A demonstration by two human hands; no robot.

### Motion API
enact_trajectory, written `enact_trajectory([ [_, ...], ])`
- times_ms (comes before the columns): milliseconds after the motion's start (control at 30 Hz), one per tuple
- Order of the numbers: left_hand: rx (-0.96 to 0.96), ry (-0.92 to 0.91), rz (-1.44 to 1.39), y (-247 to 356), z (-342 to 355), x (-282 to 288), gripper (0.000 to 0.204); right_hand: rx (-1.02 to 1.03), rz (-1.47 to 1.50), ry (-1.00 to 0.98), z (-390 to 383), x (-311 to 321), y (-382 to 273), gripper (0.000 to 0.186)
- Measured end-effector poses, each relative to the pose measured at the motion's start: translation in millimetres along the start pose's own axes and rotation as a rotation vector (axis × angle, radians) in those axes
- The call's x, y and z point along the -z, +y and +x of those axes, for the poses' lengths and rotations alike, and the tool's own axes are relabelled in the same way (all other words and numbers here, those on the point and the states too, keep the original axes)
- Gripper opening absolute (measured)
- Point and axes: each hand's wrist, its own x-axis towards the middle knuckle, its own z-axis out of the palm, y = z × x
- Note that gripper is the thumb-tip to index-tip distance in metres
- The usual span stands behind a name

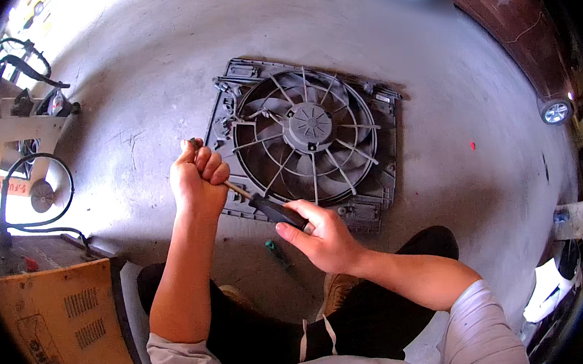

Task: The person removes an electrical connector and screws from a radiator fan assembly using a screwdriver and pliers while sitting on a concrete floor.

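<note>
Both my hands are closed on one screwdriver [276, 210], raised over the near left edge of a radiator fan. My right hand [327, 237] grips its black handle. Around the far end of the thin metal shaft, my left hand [199, 179] makes a fist, which hides the tip. A small dark bit shows by the left thumb; I cannot make out what it is. The fan assembly [311, 127] lies flat on the floor, a grey square shroud with round hub and spokes. A green-handled tool [276, 251] lies on the floor between my feet.
An orange-yellow machine cabinet [63, 323] stands close at my left, with black cables [73, 185] and a beige panel [18, 145] behind it. At the far right is a dark red car [508, 21]. A small red piece [473, 146] lies on the grey floor.
</note>
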Motion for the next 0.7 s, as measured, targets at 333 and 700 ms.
enact_trajectory([
  [333,-0.246,-0.312,0.428,47,2,9,0.01,0.221,0.15,0.176,25,47,-38,0.03],
  [700,0.129,-0.649,0.255,27,-33,-6,0.028,0.404,0.01,0.152,12,67,-67,0.034],
])
